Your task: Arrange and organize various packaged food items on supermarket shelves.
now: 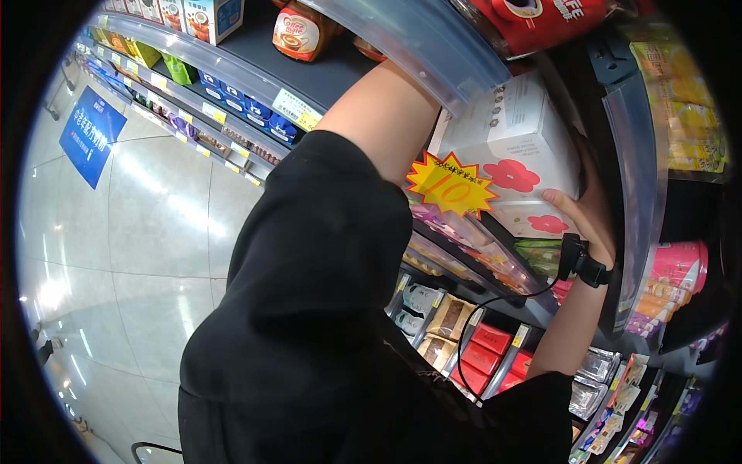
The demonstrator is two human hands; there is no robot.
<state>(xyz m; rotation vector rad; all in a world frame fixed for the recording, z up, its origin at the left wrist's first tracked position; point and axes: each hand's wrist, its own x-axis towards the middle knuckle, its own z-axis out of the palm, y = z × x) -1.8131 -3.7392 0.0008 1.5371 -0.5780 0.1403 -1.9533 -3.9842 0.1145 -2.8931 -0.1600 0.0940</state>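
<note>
A white carton (504, 127) printed with a pink-red flower lies among the shelves at the upper right. My right hand (579, 197) holds its right side, the thumb on the flowered face and the fingers round the far side, partly in shadow. Directly under it is a second flowered white carton face (533, 220). A yellow starburst price sign (451, 184) overlaps the carton's lower left. My left forearm reaches up behind a clear shelf edge (417, 46); my left hand is out of sight there. A black band with a small device (585, 264) sits on my right wrist.
A creamer jar (298, 35) and boxed drinks (211, 20) stand on the upper-left shelf. A red coffee bag (539, 23) is above the carton. Red packs (481, 354) lie on lower shelves. A clear curved shelf edge (643, 191) borders my right hand. A black cable (493, 298) hangs from the wrist device.
</note>
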